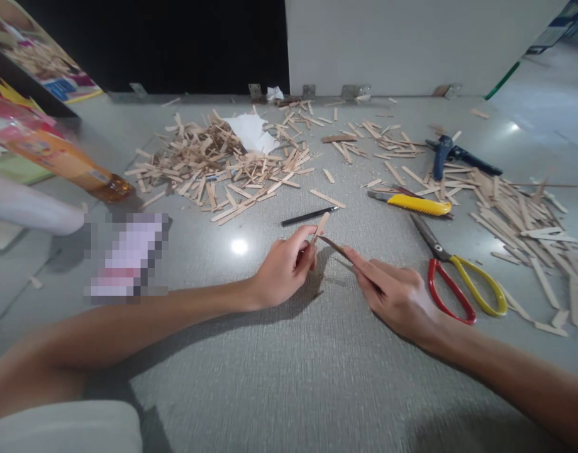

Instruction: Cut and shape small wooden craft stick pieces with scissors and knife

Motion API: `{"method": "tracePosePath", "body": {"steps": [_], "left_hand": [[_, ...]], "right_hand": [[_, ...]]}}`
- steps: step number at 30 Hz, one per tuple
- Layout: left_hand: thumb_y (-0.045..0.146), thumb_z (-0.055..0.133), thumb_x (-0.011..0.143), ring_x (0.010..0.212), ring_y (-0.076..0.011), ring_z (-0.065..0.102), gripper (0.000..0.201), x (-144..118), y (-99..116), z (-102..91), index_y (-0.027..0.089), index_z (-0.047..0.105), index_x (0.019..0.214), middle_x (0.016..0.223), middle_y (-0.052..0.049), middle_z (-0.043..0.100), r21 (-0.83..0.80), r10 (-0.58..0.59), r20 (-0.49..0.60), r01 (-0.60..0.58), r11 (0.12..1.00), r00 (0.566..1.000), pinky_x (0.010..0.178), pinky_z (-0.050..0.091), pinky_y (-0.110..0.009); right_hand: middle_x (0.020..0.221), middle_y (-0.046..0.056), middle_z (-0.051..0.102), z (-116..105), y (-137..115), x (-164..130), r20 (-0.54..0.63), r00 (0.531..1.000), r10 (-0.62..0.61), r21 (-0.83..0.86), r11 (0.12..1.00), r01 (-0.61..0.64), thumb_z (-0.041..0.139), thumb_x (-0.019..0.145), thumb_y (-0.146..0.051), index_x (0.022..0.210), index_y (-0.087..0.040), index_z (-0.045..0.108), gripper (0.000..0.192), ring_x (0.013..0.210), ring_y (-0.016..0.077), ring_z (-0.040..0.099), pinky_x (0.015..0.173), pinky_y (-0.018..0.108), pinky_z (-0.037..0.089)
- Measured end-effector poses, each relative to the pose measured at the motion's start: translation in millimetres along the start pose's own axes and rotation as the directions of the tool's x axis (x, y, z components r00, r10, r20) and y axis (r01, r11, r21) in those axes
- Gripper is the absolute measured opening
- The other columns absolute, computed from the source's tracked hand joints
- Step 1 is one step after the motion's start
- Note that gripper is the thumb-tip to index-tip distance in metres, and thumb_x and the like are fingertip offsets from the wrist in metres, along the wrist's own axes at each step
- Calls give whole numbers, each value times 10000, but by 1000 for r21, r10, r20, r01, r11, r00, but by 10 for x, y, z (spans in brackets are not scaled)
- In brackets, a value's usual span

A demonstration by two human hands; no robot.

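Observation:
My left hand (283, 269) pinches a short wooden stick (321, 226) that points up and away from me. My right hand (395, 294) grips a thin blade-like tool (333, 245), index finger laid along it, its tip touching the stick near my left fingers. Both hands rest on the grey table (270, 377). A black pencil (309, 216) lies just beyond my left hand.
Red-and-yellow scissors (463, 283) lie right of my right hand, a yellow utility knife (416, 203) and a blue tool (451, 155) beyond them. Piles of wooden sticks (213, 167) cover the far table, more sticks (519, 220) at right. An orange bottle (62, 160) lies at left.

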State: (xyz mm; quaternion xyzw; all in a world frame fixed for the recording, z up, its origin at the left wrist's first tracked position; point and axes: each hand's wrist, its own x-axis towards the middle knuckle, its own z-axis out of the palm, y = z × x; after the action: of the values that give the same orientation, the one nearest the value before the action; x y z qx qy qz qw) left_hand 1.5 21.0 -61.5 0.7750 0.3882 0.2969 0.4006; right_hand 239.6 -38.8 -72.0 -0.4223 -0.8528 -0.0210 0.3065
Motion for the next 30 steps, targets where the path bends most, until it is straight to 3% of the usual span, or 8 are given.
{"method": "tracePosePath", "body": {"steps": [9,13,18,25,30], "left_hand": [[253,425,1068,473,-118,524,200,-41,-14,25,183,579,1175,625,57,632,59,2,-11,-1,998,1000,511,376,-225],[238,424,1061,466,-110,491,211,-33,-23,24,174,582,1185,616,66,608,90,23,-25,-20,996,999,517,365,-225],[239,415,1063,472,-119,510,263,-17,-33,12,154,585,1245,623,60,624,120,1,6,-2,993,1000,529,366,-241],[210,421,1050,441,-117,411,244,-22,-53,44,170,599,1212,550,106,494,191,2,-13,0,982,1000,507,302,-241],[233,420,1070,450,-123,437,226,-30,-76,54,180,586,1214,565,97,518,211,14,-16,-11,978,1000,512,300,-247]], "right_hand": [[696,-14,691,23,30,-20,1,999,-47,59,997,46,472,1124,-87,1515,-65,638,426,532,116,589,520,223,480],[677,-35,667,20,21,-32,-26,998,-57,-37,998,56,466,1138,-110,1583,-106,578,459,514,106,566,468,207,428],[674,-23,661,2,-2,-60,62,994,-85,-200,975,96,488,1105,-72,1630,-92,528,527,510,115,557,435,235,393],[718,-2,713,40,36,-72,76,994,-79,-107,990,87,488,1086,-60,1744,-121,330,680,530,145,595,450,254,431],[728,30,723,29,39,-88,137,981,-139,-157,975,160,474,1057,-41,1732,-73,343,688,531,169,587,435,268,436]]}}
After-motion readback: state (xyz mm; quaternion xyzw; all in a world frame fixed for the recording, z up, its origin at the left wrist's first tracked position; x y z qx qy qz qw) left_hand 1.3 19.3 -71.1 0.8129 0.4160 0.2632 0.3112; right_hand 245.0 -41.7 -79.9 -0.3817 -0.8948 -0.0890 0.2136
